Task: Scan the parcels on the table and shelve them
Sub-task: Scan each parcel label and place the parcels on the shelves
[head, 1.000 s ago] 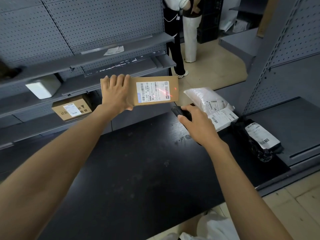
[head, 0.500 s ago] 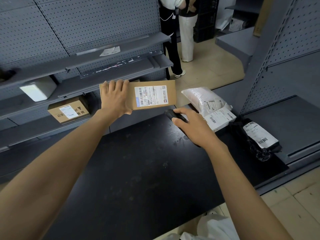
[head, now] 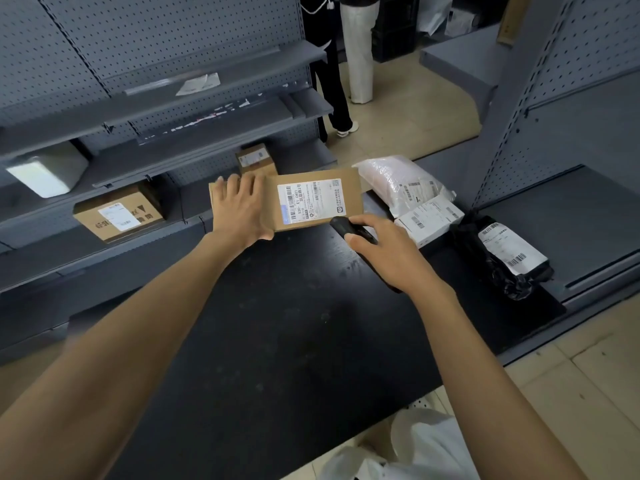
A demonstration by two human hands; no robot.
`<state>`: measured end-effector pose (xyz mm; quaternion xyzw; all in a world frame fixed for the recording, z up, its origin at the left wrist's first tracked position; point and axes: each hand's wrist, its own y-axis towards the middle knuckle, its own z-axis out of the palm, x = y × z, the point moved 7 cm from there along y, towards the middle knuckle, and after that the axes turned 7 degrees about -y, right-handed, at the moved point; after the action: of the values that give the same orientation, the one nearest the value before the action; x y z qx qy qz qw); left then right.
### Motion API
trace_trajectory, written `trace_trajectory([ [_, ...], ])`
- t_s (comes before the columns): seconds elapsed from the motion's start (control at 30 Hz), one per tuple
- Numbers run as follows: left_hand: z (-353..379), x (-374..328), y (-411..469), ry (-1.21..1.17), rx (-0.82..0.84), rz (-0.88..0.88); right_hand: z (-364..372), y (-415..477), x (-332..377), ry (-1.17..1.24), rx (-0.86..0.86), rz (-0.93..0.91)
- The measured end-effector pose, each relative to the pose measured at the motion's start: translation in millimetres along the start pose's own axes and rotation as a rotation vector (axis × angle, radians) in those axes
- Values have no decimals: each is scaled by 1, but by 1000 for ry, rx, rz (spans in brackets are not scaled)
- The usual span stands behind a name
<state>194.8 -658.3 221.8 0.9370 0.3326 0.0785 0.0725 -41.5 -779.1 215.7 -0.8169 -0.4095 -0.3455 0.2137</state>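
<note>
My left hand (head: pixel 242 209) grips a flat brown cardboard parcel (head: pixel 311 202) by its left end, label side facing me, above the far edge of the black table (head: pixel 277 341). My right hand (head: pixel 384 254) holds a black handheld scanner (head: pixel 346 228) just below the parcel's lower right corner, its tip pointing at the label. On the table's right end lie a white bubble-wrap bag (head: pixel 398 181), a small white box (head: pixel 429 220) and a black plastic bag (head: pixel 505 261) with a white label.
Grey pegboard shelving (head: pixel 173 109) runs behind the table; it holds a brown box (head: pixel 117 216), a smaller brown box (head: pixel 256 159) and a white box (head: pixel 48 173). Another grey shelf unit (head: pixel 571 202) stands on the right. A person's legs (head: pixel 360 53) stand in the aisle beyond.
The held parcel has come down toward the table and tilted a little. The red scan light seen on its label a second ago is gone. My right hand stays beside it with the scanner.
</note>
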Motion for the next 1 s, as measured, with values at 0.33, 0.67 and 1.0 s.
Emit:
trace_trajectory([
  [0.33, 87, -92, -27, -113, 158, 137, -3, -48, -90, 30, -18, 260],
  [0.67, 82, -282, -35, -216, 132, 519, -80, -143, -188, 78, -225, 481],
  [1.0, 57, -482, -95, -169, 71, 706, -176, -294, -281, 134, -434, 557],
])
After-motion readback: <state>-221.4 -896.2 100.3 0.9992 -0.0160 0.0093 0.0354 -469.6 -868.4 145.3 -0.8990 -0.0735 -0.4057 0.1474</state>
